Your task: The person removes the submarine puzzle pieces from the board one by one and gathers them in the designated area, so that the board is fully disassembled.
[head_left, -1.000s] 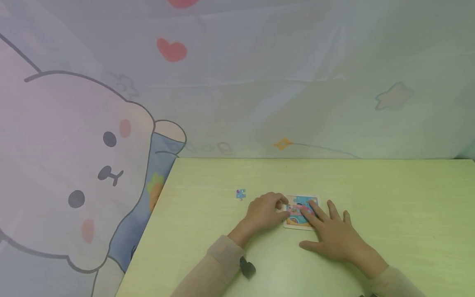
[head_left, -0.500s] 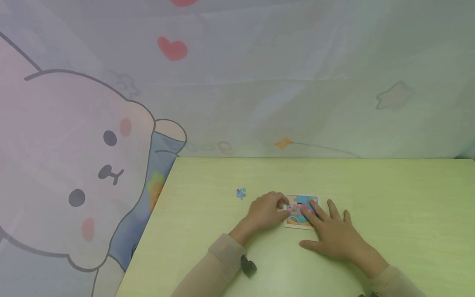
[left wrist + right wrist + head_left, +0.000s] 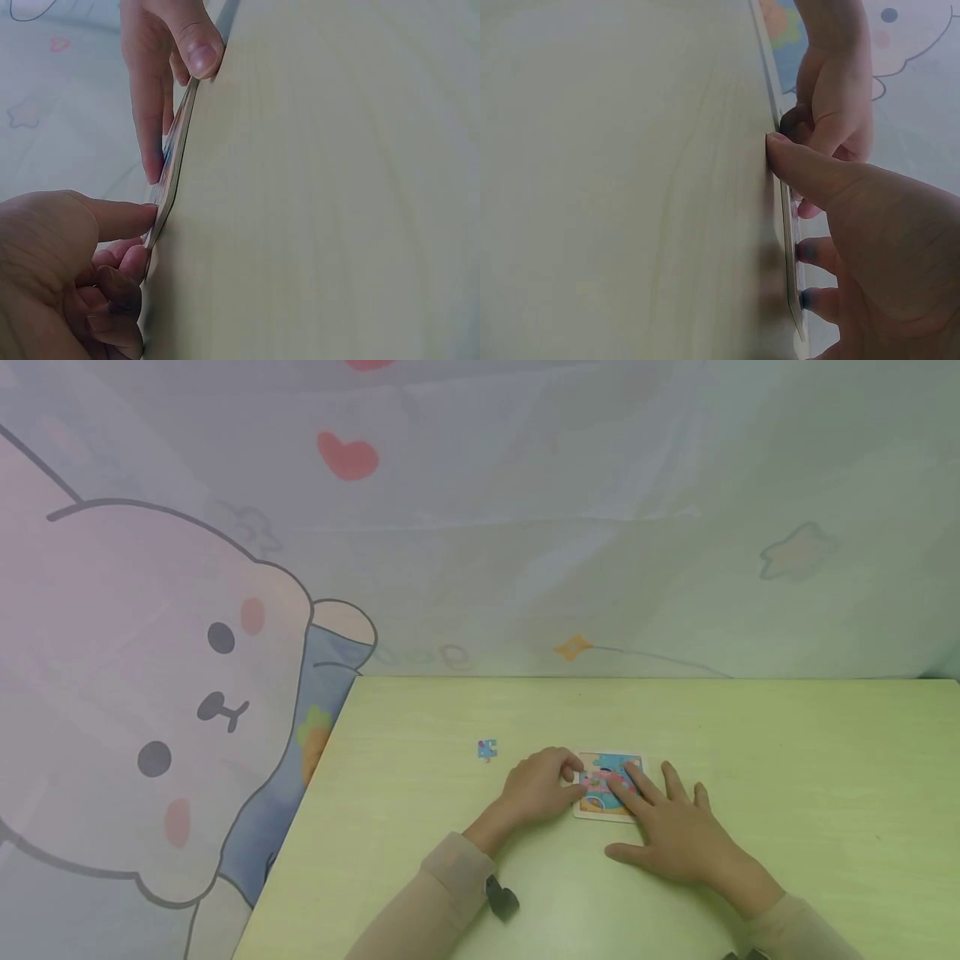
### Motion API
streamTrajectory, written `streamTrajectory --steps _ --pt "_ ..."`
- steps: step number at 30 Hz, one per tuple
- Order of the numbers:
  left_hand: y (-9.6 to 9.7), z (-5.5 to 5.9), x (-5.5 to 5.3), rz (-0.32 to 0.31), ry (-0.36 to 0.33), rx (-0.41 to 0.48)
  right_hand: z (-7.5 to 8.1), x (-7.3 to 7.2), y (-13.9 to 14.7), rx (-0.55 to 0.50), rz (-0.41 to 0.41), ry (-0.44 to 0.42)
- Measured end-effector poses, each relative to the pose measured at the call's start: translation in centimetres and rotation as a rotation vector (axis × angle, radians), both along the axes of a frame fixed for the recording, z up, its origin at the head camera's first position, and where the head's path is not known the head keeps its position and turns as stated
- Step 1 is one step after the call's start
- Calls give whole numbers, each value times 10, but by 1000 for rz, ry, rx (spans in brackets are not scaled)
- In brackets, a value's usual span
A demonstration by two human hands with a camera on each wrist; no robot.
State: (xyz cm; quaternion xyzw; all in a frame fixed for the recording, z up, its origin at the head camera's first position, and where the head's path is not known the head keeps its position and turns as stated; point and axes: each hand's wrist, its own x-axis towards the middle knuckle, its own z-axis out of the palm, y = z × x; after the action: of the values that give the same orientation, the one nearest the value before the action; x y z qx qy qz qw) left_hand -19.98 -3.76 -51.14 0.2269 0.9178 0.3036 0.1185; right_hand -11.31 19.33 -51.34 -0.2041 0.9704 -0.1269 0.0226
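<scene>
A small framed jigsaw puzzle (image 3: pixel 617 762) in blue, pink and orange lies flat on the table, a beige patch showing in its upper left corner. My left hand (image 3: pixel 536 787) holds its left edge with thumb and curled fingers. From the right, my right hand (image 3: pixel 675 835) reaches over with spread, straight fingers, two fingertips resting on the picture and the thumb out to the side. In the left wrist view the puzzle (image 3: pixel 174 169) appears nearly edge-on between both hands. One loose blue puzzle piece (image 3: pixel 487 749) with a purple spot lies left of the frame.
The pale yellow-green table (image 3: pixel 810 760) runs back to a hanging cloth (image 3: pixel 562 527) printed with hearts and stars. A large printed bear (image 3: pixel 225 693) covers the cloth at the left. A dark object (image 3: pixel 501 897) sits by the left sleeve.
</scene>
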Motion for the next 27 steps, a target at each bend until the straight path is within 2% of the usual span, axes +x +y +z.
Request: streamTrajectory --steps 11,27 --pt "0 -1 2 -25 24 -25 -2 -1 1 6 -4 5" --pt "1 -3 4 8 24 6 -2 -1 1 12 -17 -7"
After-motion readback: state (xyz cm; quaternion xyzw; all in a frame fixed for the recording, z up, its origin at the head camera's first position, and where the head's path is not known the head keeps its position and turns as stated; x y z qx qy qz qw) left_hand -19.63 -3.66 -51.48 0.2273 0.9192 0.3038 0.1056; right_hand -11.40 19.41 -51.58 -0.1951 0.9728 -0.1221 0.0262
